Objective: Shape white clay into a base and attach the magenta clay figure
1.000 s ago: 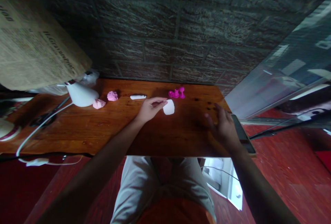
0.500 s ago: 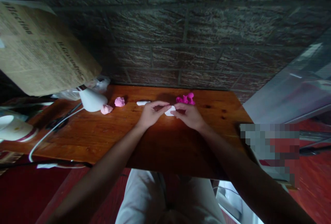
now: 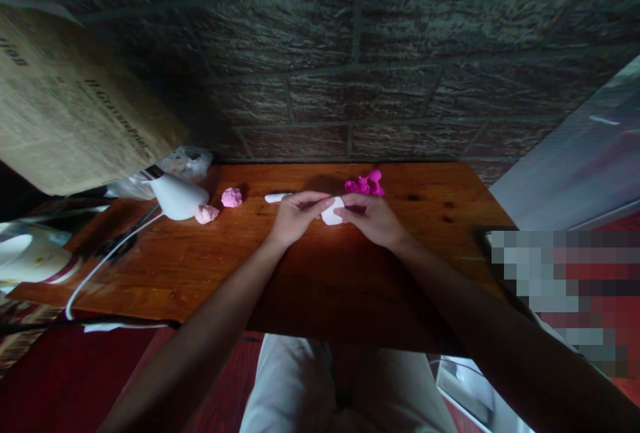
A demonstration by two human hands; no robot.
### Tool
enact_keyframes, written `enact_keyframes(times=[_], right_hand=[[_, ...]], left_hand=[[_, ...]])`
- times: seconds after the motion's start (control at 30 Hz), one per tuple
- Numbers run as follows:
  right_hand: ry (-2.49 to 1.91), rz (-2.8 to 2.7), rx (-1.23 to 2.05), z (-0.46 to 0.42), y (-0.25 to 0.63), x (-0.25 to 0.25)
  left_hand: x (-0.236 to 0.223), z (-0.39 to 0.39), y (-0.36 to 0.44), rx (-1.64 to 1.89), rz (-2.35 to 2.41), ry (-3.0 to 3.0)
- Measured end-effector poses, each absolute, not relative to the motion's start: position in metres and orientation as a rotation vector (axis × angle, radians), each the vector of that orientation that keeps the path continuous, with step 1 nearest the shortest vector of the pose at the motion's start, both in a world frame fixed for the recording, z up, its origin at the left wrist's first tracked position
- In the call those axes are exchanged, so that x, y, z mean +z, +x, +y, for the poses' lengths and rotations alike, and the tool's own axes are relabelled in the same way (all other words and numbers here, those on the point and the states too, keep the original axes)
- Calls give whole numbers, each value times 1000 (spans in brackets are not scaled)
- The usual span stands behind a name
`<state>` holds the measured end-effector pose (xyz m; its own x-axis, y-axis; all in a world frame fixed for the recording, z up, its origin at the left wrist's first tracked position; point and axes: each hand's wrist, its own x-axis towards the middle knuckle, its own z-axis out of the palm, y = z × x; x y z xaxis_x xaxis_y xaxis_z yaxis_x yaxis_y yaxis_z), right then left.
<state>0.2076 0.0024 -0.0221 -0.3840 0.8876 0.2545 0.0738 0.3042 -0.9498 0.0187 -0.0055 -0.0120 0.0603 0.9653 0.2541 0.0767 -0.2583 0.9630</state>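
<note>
Head cam's showing me the left hand point(image 3: 294, 221) and right hand point(image 3: 375, 221) both pinching the white piece point(image 3: 332, 213), thumbs against fingers, over the middle of the wooden counter point(image 3: 215, 249). Magenta pieces point(image 3: 363, 184) sit just behind the right one, a white stick point(image 3: 275, 198) just past the left.

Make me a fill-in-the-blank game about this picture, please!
The colour of the piece held by the left hand and right hand is ____.
The table is made of ____.
Near the lamp, ____ pale pink lumps lie on the table.

Missing words: white; wood; two.
</note>
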Motion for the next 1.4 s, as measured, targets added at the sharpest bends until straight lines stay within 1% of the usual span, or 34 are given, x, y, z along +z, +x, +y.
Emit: enact_keyframes(times=[0.27, 0.4, 0.5, 0.67, 0.8, 1.0, 1.13, 1.27, 1.4], right_hand=[[-872, -1453, 1369, 2, 208, -17], [-857, -1428, 1406, -2, 209, -10], [-842, -1412, 1417, -6, 207, -6], [-851, -1399, 1405, -8, 203, -5], [-870, -1397, 1318, -5, 204, -8], [-818, -1585, 1186, -7, 206, -8], [-870, -1529, 1104, -6, 205, -9], [-897, -1484, 1157, -4, 206, -9], [-899, -1585, 1226, -3, 212, -4]], left_hand=[[-11, -4, 10, 1232, 1021, 1289], [-10, -3, 12, 1192, 905, 1107], [-11, -4, 15, 1236, 861, 1074], [-14, -4, 18, 1300, 827, 1083], [-13, -3, 18, 1216, 840, 1136], [-15, -5, 18, 1165, 933, 1268], [-14, -8, 21, 1104, 914, 1317], [-9, -12, 23, 1061, 970, 1428], [-8, -12, 21, 1048, 975, 1528]])
